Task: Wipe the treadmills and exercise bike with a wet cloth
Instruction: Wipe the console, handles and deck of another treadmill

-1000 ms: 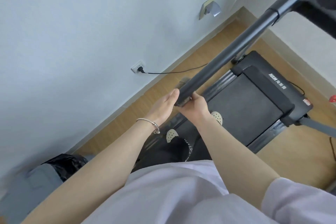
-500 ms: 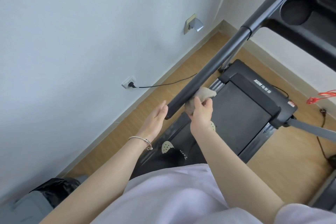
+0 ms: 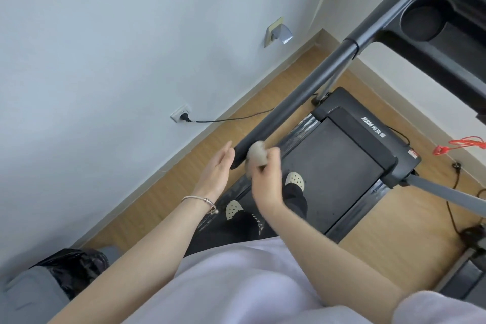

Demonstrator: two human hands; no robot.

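I stand on a black treadmill (image 3: 339, 173), looking down at its belt. Its dark left handrail (image 3: 297, 102) runs from the console at the upper right down to its free end near my hands. My right hand (image 3: 268, 179) is shut on a bunched beige cloth (image 3: 257, 153) and presses it against the rail's end. My left hand (image 3: 217, 169) is open with flat fingers, just left of the rail tip, apart from it. A thin bracelet sits on the left wrist.
The console tray (image 3: 431, 21) with a round cup holder juts in at the upper right. A wall socket (image 3: 181, 116) with a black cord lies left. A bin with a black bag (image 3: 73, 268) stands at the lower left. A red safety cord (image 3: 457, 145) hangs right.
My right hand slid the cloth back down the rail to its free end. My left hand let go of the rail tip and opened beside it. The view tilted toward the console.
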